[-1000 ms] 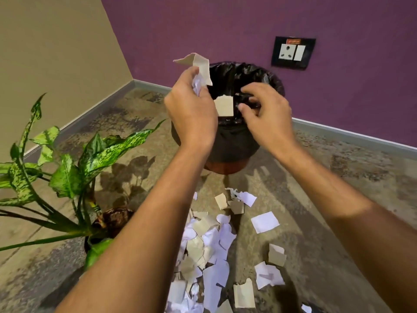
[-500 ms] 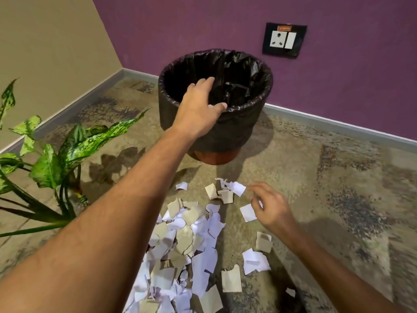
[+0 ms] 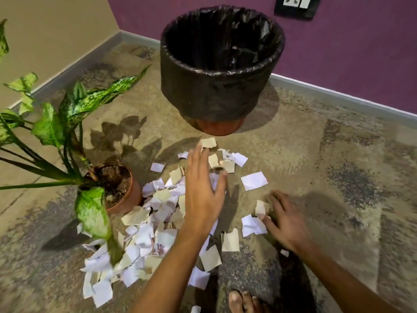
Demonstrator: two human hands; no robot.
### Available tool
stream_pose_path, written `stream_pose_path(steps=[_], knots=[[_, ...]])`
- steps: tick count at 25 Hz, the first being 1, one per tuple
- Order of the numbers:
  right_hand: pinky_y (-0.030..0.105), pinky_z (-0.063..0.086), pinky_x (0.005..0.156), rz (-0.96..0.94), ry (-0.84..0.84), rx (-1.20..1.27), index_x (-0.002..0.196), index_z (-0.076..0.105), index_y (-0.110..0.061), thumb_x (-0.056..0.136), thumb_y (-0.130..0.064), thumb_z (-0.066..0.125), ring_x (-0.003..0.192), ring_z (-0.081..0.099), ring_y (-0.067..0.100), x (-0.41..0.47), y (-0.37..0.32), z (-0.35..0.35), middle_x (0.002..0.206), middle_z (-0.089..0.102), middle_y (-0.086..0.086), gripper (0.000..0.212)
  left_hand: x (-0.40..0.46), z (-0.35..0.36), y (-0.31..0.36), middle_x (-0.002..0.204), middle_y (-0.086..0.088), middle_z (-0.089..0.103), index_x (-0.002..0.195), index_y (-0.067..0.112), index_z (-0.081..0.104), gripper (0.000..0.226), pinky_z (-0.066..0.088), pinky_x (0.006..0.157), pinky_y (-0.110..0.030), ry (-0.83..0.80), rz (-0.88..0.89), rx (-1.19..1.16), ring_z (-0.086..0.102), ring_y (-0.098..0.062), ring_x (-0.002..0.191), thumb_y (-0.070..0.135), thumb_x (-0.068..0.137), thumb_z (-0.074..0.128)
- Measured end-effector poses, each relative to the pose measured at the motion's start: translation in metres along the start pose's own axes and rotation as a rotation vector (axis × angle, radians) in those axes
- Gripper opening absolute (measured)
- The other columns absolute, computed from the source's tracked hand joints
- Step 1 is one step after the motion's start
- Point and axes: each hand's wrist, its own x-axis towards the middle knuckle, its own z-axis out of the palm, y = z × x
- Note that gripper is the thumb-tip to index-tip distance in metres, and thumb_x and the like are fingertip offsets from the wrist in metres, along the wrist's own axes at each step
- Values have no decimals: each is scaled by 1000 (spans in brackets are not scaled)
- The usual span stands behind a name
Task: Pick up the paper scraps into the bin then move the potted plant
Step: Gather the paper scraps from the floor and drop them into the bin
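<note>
A round bin (image 3: 216,91) lined with a black bag stands on the floor near the purple wall. In front of it lies a heap of white and tan paper scraps (image 3: 155,213). My left hand (image 3: 203,188) hovers over the heap's far end, fingers spread, holding nothing. My right hand (image 3: 284,220) is low on the floor to the right, fingers on a tan scrap (image 3: 261,207) and touching a white scrap (image 3: 251,225); motion blur hides whether it grips them. The potted plant (image 3: 119,188), in a brown pot with green speckled leaves, stands left of the heap.
The floor is a mottled brown carpet. A beige wall runs along the left and a purple wall with a black socket plate (image 3: 296,6) along the back. A loose white scrap (image 3: 253,180) lies right of the heap. My bare foot (image 3: 241,301) shows at the bottom.
My left hand came down from the bin's rim to the scrap heap. My right hand moved from the white scrap further down to the scraps at the right. The view tilted downward.
</note>
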Motion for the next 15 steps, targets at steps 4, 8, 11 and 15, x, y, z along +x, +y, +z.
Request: stream_pose_path(steps=[4,8,11,15], knots=[[50,21,113,-32,-91,-65,147,27,-20,88,-70,20,141,26,28,-33,-4,21,155,24,6,78,-88,11,-62,159,4,4,151,21,10,86,14,118,-49,-373,-204,286,0,-19,147,72,82,20],[48,18,112,-103,-147,-88,144,34,-19,87,-72,25,140,28,32,-42,-22,33,154,28,10,79,-145,-3,-90,157,-6,18,149,15,22,88,27,110,-57,-580,-67,618,23,-28,143,77,86,22],[44,23,112,-182,-128,-29,143,34,-19,87,-73,29,139,30,31,-30,-33,28,152,31,10,78,-169,-18,-99,158,-7,18,149,16,23,90,13,108,-52,-640,112,696,10,-28,145,77,84,32],[43,54,84,-218,-109,-69,137,41,-23,74,-83,35,120,52,31,-21,-35,2,141,46,8,88,-194,-37,-113,152,-7,32,144,21,35,100,18,107,-52,-805,208,776,8,-32,144,84,68,45]])
